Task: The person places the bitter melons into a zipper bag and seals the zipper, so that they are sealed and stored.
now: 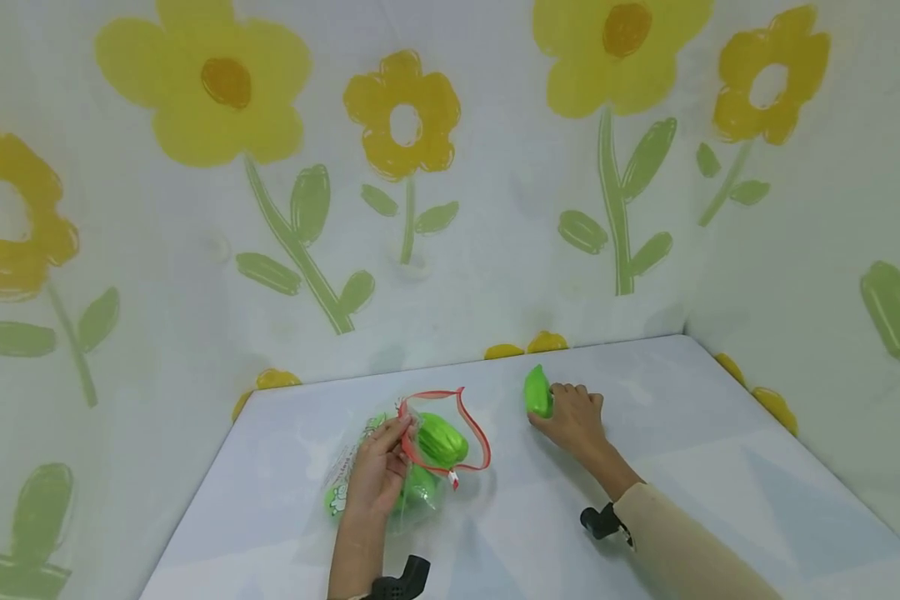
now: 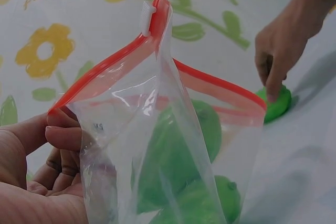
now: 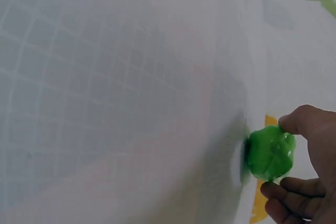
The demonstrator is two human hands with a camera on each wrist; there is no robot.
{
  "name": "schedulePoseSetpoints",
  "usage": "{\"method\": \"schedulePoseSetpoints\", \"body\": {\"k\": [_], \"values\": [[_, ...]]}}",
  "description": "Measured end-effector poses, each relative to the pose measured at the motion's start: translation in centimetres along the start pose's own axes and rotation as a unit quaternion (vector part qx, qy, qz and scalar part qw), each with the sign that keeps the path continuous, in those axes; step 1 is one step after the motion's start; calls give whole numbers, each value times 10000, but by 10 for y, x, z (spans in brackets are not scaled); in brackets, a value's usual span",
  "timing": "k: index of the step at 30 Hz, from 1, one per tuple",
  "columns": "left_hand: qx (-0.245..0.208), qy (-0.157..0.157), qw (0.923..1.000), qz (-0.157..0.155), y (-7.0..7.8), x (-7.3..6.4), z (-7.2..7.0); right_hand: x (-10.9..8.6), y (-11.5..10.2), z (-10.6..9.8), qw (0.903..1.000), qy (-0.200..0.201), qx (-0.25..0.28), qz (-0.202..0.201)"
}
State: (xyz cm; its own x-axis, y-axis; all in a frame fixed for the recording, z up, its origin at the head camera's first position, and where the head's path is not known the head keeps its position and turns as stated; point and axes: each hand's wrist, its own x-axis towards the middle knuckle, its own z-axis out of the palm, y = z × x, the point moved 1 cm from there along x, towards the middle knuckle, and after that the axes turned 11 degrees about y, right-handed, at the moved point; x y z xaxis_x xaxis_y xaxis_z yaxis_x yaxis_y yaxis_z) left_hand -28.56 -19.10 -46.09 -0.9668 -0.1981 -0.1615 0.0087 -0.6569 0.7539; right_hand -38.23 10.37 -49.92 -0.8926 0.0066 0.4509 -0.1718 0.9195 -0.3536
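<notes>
A clear zip bag with a red zip rim and a white slider stands with its mouth spread. My left hand pinches the rim at its left side between thumb and fingers. Inside the bag are green, ridged toy vegetables, partly blurred by the plastic. To the right, my right hand grips another toy vegetable, glossy, green and lobed, between thumb and fingers. In the right wrist view this toy vegetable is at or just above the white surface; contact is unclear.
The white tabletop reaches back to a white cloth wall printed with yellow flowers. More of that cloth rises at the left and right sides. Green print and lettering mark the bag's left side.
</notes>
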Motion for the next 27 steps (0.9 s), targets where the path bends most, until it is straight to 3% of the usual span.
{"method": "schedulePoseSetpoints", "body": {"k": [12,27], "values": [[23,-67,10000,14,0,1,0,-3,11,-5,9984,87,550,40],[10,108,9999,-29,3,0,1,-20,16,-52,9888,408,1338,-517]]}}
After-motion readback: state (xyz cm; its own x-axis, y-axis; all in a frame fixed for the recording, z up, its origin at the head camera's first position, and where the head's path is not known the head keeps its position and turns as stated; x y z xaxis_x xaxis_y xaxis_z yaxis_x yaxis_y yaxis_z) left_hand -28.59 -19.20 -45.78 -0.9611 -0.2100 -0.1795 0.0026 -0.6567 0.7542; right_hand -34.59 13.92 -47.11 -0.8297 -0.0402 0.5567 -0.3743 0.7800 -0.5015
